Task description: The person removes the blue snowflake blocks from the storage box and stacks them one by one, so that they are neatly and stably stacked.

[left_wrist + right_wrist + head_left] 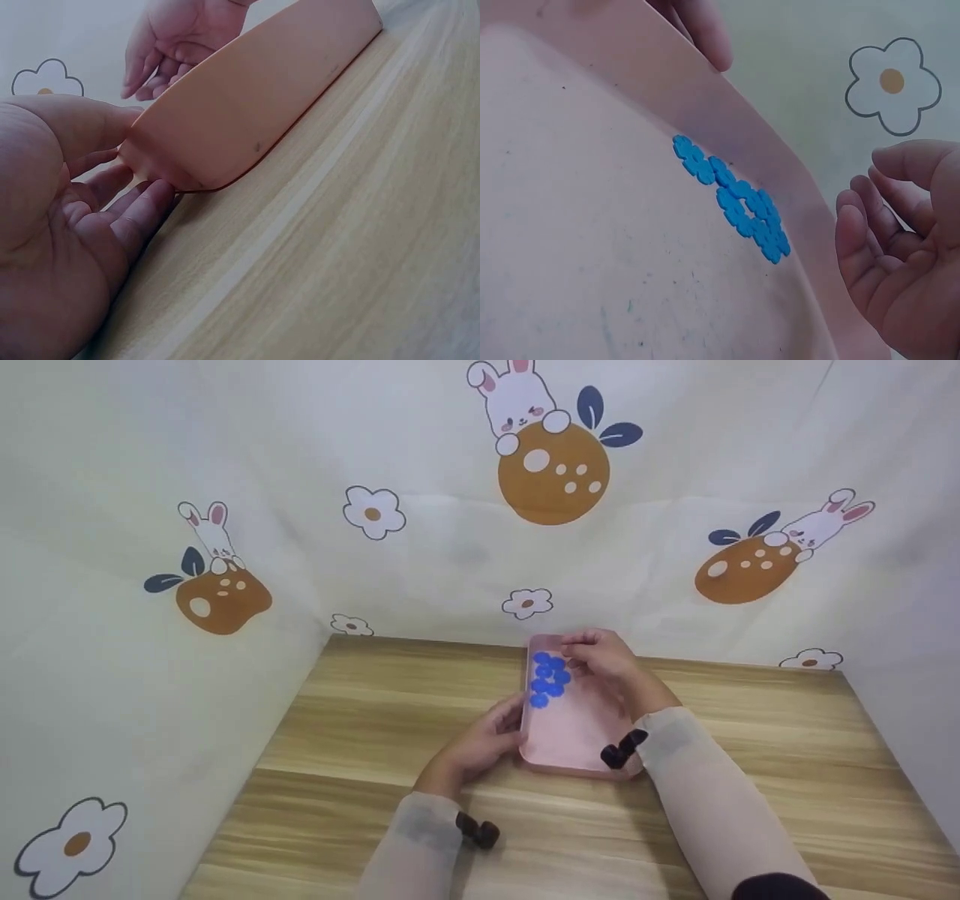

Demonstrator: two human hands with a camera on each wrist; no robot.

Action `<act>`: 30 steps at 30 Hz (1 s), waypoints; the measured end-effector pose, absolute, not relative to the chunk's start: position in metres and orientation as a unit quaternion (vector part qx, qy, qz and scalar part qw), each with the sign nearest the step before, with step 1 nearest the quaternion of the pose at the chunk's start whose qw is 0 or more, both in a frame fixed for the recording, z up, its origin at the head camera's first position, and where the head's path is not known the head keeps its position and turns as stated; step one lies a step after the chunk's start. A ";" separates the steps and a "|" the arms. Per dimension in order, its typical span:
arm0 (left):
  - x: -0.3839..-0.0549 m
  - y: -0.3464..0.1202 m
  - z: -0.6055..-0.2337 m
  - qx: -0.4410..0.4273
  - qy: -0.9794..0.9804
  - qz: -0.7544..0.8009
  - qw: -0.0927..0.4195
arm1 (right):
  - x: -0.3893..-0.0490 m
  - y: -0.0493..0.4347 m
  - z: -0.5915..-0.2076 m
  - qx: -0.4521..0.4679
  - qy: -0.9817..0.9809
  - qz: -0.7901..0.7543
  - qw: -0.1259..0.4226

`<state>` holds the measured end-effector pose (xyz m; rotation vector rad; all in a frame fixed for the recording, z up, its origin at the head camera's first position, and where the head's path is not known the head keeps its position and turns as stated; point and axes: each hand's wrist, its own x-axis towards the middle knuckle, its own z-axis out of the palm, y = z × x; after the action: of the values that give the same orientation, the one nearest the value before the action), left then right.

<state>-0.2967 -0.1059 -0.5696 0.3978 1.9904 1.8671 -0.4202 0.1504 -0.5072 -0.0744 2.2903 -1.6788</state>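
A shallow pink tray (577, 735) lies on the wooden table. Several small blue flower-shaped discs (539, 685) form a flat cluster along its far left part; the right wrist view shows these discs (739, 217) close to a side wall. My left hand (484, 742) touches the outside of the tray's left wall. In the left wrist view the left hand's fingers (161, 189) are at the tray's lower corner. Over the far right end is my right hand (604, 652), beside the discs, fingers loosely bent. Nothing shows between its thumb and fingertips in the right wrist view.
A wood-grain table (390, 697) spreads around the tray. Behind it hangs a pale cloth wall (450, 555) printed with rabbits, oranges and flowers, close to the tray's far end. Cloth also encloses the left and right sides. Small black devices (478, 831) sit at both wrists.
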 end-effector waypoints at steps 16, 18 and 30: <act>-0.297 -0.106 -0.571 0.162 0.697 0.673 0.188 | -0.434 0.155 -0.535 -0.001 0.773 -0.605 0.189; -0.297 -0.106 -0.570 0.161 0.697 0.673 0.189 | -0.434 0.156 -0.537 -0.007 0.776 -0.601 0.190; -0.299 -0.106 -0.571 0.160 0.705 0.665 0.189 | -0.435 0.157 -0.545 -0.068 0.822 -0.521 0.219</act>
<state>-0.2985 -0.1064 -0.5707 0.4490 1.9818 1.8685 -0.4347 0.1567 -0.5445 -0.1883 2.2743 -1.4424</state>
